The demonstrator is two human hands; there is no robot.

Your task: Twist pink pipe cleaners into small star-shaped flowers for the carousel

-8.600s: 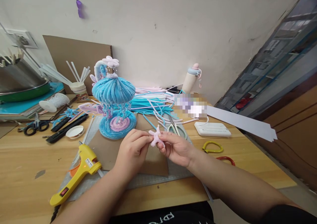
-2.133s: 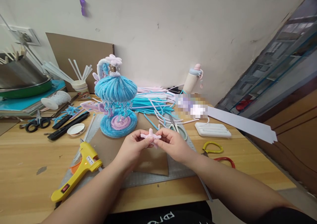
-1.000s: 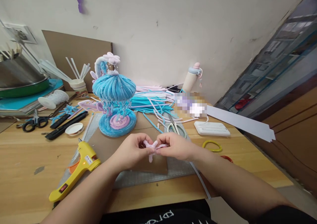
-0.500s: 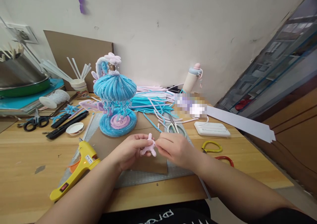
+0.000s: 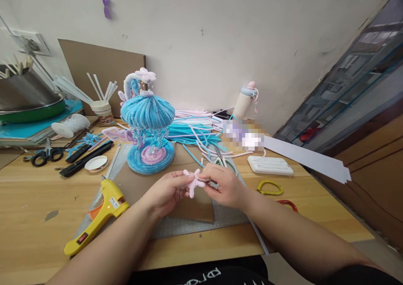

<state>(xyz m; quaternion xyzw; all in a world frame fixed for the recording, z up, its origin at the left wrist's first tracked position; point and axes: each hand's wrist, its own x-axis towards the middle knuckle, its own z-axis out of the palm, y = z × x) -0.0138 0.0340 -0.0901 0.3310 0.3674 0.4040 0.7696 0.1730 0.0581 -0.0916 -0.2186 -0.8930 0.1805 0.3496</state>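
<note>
A small pink pipe-cleaner star (image 5: 195, 183) with several fuzzy arms is held over the cardboard sheet. My left hand (image 5: 170, 190) pinches it from the left, thumb on top. From the right, the closed fingers of my right hand (image 5: 225, 186) grip one of its arms. Behind my hands stands a blue and pink pipe-cleaner jellyfish (image 5: 147, 111) on a coiled round base (image 5: 132, 161). Loose blue and pink pipe cleaners (image 5: 192, 132) lie to the right of it. White-handled scissors (image 5: 231, 166) rest just beyond my right hand.
A yellow glue gun (image 5: 107, 205) lies left of my forearm. Farther left are black scissors (image 5: 47, 152), a box cutter (image 5: 85, 161) and a spool (image 5: 69, 125). To the right are a white power bank (image 5: 270, 165), a yellow-and-red-handled tool (image 5: 270, 187) and a bottle (image 5: 244, 101).
The pink star has turned between my fingers, its arms now pointing differently. My right hand has shifted slightly up and left; the view has moved a little.
</note>
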